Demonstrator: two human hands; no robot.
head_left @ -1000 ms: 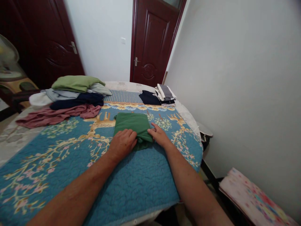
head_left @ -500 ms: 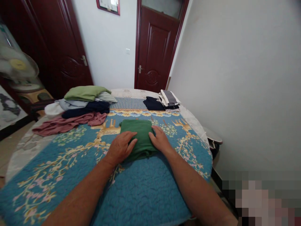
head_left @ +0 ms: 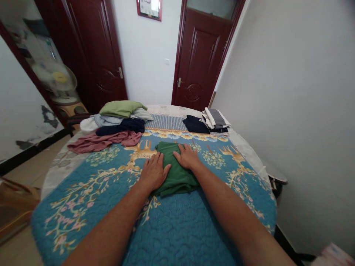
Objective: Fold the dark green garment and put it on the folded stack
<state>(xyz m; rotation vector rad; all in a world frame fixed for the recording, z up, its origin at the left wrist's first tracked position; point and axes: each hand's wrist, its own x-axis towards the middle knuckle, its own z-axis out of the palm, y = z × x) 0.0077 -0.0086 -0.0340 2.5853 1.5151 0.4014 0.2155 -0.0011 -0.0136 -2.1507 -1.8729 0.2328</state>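
Note:
A folded green garment (head_left: 177, 173) lies on the blue patterned cover (head_left: 172, 229) in front of me. My left hand (head_left: 155, 171) rests on its left edge, fingers spread and pointing forward. On its upper right part lies my right hand (head_left: 187, 156), palm down with the fingers apart. Neither hand grips the cloth.
At the back left is a pile of clothes, with a light green one (head_left: 120, 108) on top and a pink one (head_left: 105, 141) at the bottom. Folded dark clothes (head_left: 195, 124) and a white and grey stack (head_left: 216, 118) stand at the back right.
The view has turned left. My right hand has moved from the garment's right edge onto its top, and the fingers of my left hand now point more forward.

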